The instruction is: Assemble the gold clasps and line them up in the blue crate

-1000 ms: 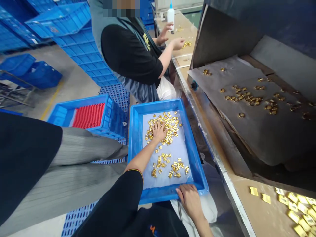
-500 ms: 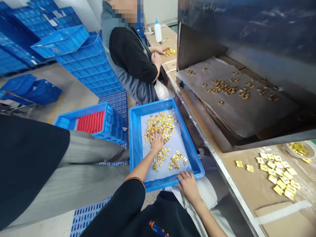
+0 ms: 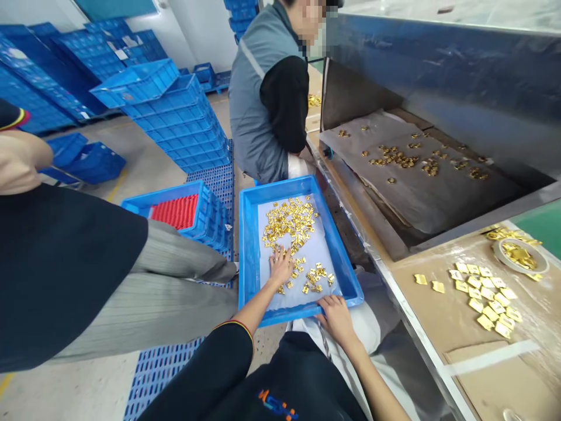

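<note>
A shallow blue plastic tray [image 3: 246,257] rests near my lap, lined with white paper [image 3: 280,302]. Small shiny gold metal pieces [image 3: 291,219] lie in a large heap toward its far end, with a smaller cluster [image 3: 316,278] at the near right. My left hand [image 3: 281,268] is palm down inside the tray, fingers spread and touching pieces at the near edge of the heap; some pieces are hidden beneath it. With its fingers curled over the near rim, my right hand [image 3: 336,317] grips the tray at the near right corner.
To the right, a workbench [image 3: 412,310] carries rows of gold plates [image 3: 486,298], a round dish [image 3: 521,257] and a metal hood over more gold pieces [image 3: 397,158]. A seated co-worker [image 3: 267,99] is ahead; another person [image 3: 65,251] stands left, near blue crates [image 3: 175,126].
My left hand has drawn back toward me across the paper, and a bare gap shows in the heap. My right hand stays on the rim. The seated co-worker's posture and the camera view have shifted.
</note>
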{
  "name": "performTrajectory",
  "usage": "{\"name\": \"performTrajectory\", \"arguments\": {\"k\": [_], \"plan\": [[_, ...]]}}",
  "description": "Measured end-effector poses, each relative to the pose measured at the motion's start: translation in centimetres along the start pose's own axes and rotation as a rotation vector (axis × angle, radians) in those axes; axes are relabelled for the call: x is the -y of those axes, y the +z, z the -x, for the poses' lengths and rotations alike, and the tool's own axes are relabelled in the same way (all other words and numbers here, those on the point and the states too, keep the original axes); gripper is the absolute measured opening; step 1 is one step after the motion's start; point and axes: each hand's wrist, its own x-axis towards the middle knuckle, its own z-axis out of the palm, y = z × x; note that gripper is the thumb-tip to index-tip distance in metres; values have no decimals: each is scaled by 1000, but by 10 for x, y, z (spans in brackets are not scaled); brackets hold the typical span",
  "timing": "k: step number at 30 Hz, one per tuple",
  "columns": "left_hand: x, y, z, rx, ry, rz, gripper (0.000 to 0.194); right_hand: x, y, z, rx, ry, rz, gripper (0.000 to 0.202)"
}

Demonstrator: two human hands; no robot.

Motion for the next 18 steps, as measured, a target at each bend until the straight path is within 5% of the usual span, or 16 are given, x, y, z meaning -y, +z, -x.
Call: {"name": "performTrajectory", "arguments": {"k": [3, 6, 13, 18], "plan": [[3, 1, 11, -29, 13, 24, 55, -1, -3, 0, 13, 7, -9, 16], [12, -17, -10, -112, 6, 51, 52, -5, -4, 0, 24, 6, -49, 17], [43, -95, -178, -281, -82, 81, 37, -23, 15, 6, 11, 42, -196, 33], [40, -100, -260, -247, -146, 48, 37, -42, 29, 11, 26, -104, -118, 45]]}}
